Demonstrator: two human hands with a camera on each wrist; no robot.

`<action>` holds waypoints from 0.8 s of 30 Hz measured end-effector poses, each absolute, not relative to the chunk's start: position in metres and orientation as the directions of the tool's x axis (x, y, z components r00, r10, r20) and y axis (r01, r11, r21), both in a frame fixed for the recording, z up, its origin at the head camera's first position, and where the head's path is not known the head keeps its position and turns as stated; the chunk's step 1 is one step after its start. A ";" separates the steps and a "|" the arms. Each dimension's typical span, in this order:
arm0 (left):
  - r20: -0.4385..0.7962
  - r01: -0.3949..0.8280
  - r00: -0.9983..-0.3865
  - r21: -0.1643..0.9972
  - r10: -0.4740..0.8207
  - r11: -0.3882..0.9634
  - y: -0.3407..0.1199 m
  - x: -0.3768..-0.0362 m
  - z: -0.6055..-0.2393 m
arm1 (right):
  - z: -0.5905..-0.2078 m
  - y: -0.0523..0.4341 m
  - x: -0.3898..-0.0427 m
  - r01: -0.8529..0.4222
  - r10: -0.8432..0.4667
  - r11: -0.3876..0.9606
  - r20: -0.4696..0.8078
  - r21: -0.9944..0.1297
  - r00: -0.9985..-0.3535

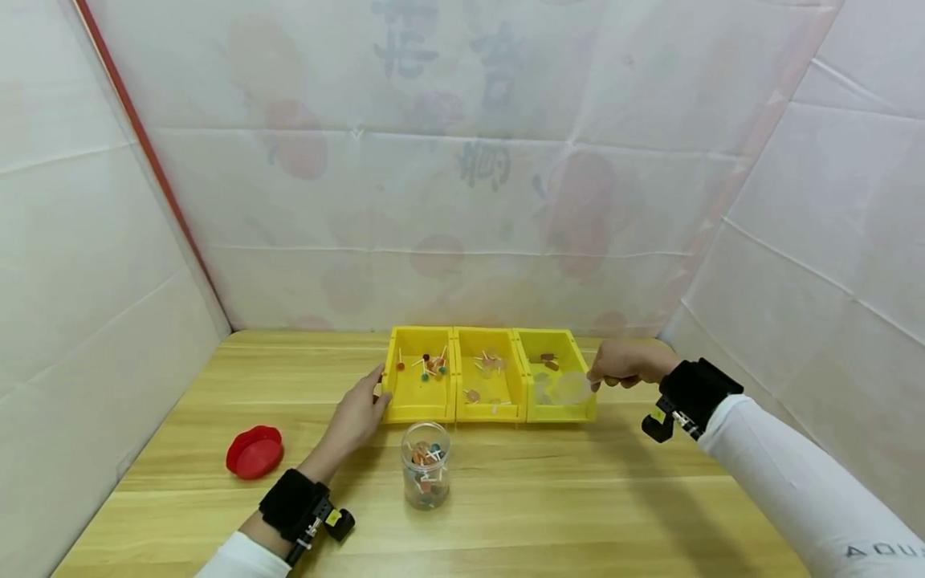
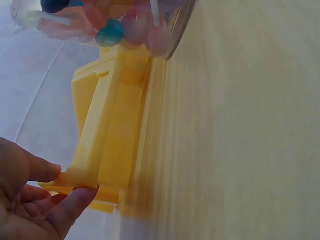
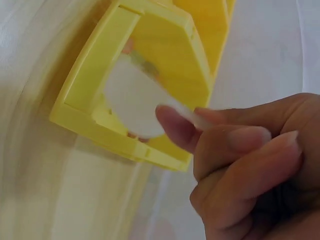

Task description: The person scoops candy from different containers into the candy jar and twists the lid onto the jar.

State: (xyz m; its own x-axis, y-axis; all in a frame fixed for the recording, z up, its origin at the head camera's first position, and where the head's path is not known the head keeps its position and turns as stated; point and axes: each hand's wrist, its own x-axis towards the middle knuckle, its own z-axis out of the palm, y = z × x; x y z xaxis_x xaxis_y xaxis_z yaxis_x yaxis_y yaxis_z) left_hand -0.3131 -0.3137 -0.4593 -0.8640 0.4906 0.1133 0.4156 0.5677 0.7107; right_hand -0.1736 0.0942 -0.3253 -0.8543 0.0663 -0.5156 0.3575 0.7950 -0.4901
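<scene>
Three yellow bins stand joined in a row. My left hand (image 1: 357, 413) pinches the front corner of the left bin (image 1: 419, 400), thumb on one side and fingers on the other in the left wrist view. This bin holds several lollipops (image 1: 433, 367); the middle bin (image 1: 491, 416) has paler ones. In my right hand (image 1: 632, 363) a whitish spoon (image 3: 132, 97) is pinched by its handle between thumb and forefinger. Its broad round bowl is over the right bin (image 1: 560, 414), which contains several brown and pale pieces (image 1: 549, 363), too small to identify.
A clear jar (image 1: 426, 494) with several lollipops stands uncovered in front of the left bin. At the left lies a red scalloped lid (image 1: 256, 453). White sheeting (image 1: 462, 201) walls the wooden table (image 1: 549, 506) at the back and sides.
</scene>
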 end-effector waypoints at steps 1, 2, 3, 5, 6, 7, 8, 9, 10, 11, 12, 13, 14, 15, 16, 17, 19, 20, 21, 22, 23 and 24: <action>0.114 0.416 -0.864 0.712 0.491 0.566 -0.314 -0.314 -0.459 | -0.326 0.097 -0.174 0.375 0.063 0.771 -0.525 -0.514 -0.849; 0.115 0.416 -0.863 0.713 0.492 0.564 -0.314 -0.314 -0.459 | -0.327 0.098 -0.174 0.395 0.059 0.746 -0.538 -0.536 -0.841; 0.114 0.417 -0.862 0.714 0.494 0.562 -0.314 -0.314 -0.460 | -0.328 0.100 -0.174 0.412 0.053 0.720 -0.548 -0.558 -0.835; 0.109 0.418 -0.860 0.711 0.499 0.566 -0.313 -0.314 -0.461 | -0.331 0.101 -0.174 0.453 0.060 0.668 -0.564 -0.590 -0.823; 0.106 0.418 -0.859 0.710 0.501 0.567 -0.312 -0.314 -0.461 | -0.333 0.102 -0.174 0.474 0.066 0.642 -0.573 -0.602 -0.817; 0.103 0.418 -0.858 0.708 0.503 0.569 -0.312 -0.314 -0.462 | -0.336 0.102 -0.174 0.490 0.071 0.619 -0.577 -0.615 -0.814; 0.101 0.419 -0.858 0.706 0.504 0.572 -0.311 -0.313 -0.462 | -0.338 0.102 -0.173 0.510 0.085 0.594 -0.582 -0.623 -0.809; 0.098 0.419 -0.858 0.702 0.504 0.576 -0.311 -0.313 -0.462 | -0.340 0.102 -0.172 0.519 0.083 0.571 -0.584 -0.637 -0.808; 0.097 0.418 -0.860 0.698 0.501 0.582 -0.310 -0.313 -0.462 | -0.343 0.102 -0.171 0.537 0.093 0.539 -0.588 -0.649 -0.804; 0.095 0.416 -0.861 0.696 0.499 0.585 -0.310 -0.313 -0.462 | -0.345 0.102 -0.170 0.554 0.100 0.505 -0.593 -0.661 -0.799; 0.093 0.414 -0.863 0.694 0.497 0.589 -0.310 -0.313 -0.462 | -0.347 0.102 -0.168 0.569 0.104 0.471 -0.597 -0.675 -0.795; 0.090 0.414 -0.863 0.691 0.497 0.593 -0.310 -0.312 -0.462 | -0.349 0.101 -0.167 0.576 0.105 0.440 -0.598 -0.689 -0.795; 0.087 0.411 -0.865 0.689 0.495 0.597 -0.311 -0.312 -0.462 | -0.350 0.101 -0.165 0.582 0.105 0.414 -0.598 -0.700 -0.794; 0.084 0.409 -0.865 0.688 0.495 0.599 -0.311 -0.312 -0.462 | -0.351 0.101 -0.164 0.587 0.103 0.389 -0.599 -0.710 -0.794; 0.080 0.406 -0.866 0.689 0.494 0.600 -0.311 -0.312 -0.462 | -0.352 0.100 -0.163 0.596 0.113 0.364 -0.601 -0.716 -0.791; 0.074 0.401 -0.866 0.694 0.494 0.598 -0.312 -0.313 -0.462 | -0.353 0.100 -0.162 0.598 0.111 0.346 -0.601 -0.723 -0.791; 0.059 0.391 -0.866 0.698 0.497 0.600 -0.312 -0.313 -0.461 | -0.354 0.101 -0.162 0.605 0.111 0.315 -0.605 -0.731 -0.789; 0.051 0.387 -0.865 0.702 0.499 0.598 -0.313 -0.314 -0.462 | -0.355 0.102 -0.162 0.610 0.113 0.300 -0.607 -0.734 -0.787; 0.044 0.384 -0.863 0.704 0.503 0.597 -0.313 -0.314 -0.461 | -0.356 0.102 -0.162 0.616 0.117 0.279 -0.610 -0.737 -0.784; 0.035 0.380 -0.862 0.706 0.506 0.597 -0.313 -0.315 -0.462 | -0.358 0.103 -0.162 0.622 0.123 0.251 -0.613 -0.742 -0.780; 0.027 0.376 -0.860 0.708 0.509 0.597 -0.313 -0.315 -0.462 | -0.361 0.103 -0.162 0.622 0.122 0.226 -0.612 -0.750 -0.781; 0.020 0.374 -0.859 0.707 0.512 0.601 -0.313 -0.315 -0.462 | -0.365 0.103 -0.162 0.627 0.127 0.199 -0.614 -0.754 -0.779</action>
